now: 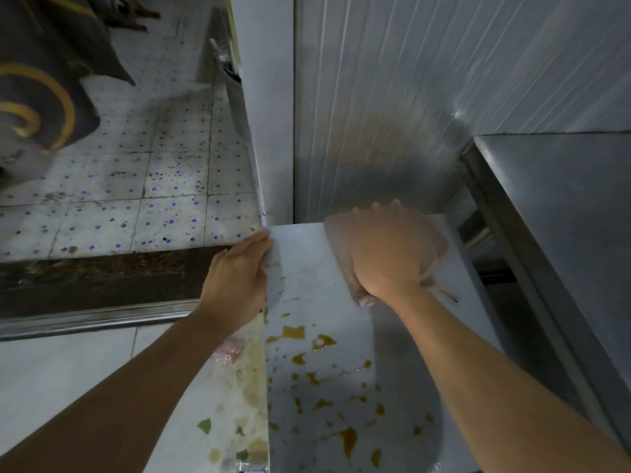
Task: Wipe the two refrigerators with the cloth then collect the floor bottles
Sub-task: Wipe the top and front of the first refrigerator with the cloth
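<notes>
Two hands: right hand (386, 254) presses cloth (433, 247) flat on stained refrigerator top (314, 370); left hand (235, 285) fingers curl over its edge.

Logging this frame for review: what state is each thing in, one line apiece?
Refrigerator top: spattered with brown and amber stains near the camera, cleaner toward the wall.
Cloth: pressed flat under the right hand.
Right hand: palm down on the cloth.
Left hand: gripping the top's left edge.
Floor tiles: grimy, speckled.
</notes>
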A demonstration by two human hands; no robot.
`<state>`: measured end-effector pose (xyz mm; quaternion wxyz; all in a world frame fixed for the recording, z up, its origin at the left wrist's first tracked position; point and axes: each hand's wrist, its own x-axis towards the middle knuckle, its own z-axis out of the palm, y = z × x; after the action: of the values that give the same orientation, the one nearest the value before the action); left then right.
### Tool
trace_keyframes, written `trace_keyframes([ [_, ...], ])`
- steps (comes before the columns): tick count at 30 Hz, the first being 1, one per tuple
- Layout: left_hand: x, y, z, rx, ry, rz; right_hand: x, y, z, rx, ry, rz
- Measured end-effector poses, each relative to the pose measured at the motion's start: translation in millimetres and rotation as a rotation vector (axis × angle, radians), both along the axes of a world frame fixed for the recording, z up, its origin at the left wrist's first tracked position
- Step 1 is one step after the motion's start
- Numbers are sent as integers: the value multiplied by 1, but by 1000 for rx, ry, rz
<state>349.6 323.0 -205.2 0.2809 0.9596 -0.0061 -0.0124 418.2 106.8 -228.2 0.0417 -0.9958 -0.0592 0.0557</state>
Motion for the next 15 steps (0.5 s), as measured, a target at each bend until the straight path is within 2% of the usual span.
trace_keyframes([
  [4,-10,3,1,-113,67,35,-48,42,6,131,117,188],
  [7,-19,8,6,-211,138,96,-111,29,11,75,72,437],
  [9,-24,11,9,-272,147,98,-130,14,10,51,47,522],
  [11,-28,14,10,-311,137,95,-118,10,5,36,33,531],
  [15,-35,24,8,-314,124,153,-54,58,0,40,-3,348],
])
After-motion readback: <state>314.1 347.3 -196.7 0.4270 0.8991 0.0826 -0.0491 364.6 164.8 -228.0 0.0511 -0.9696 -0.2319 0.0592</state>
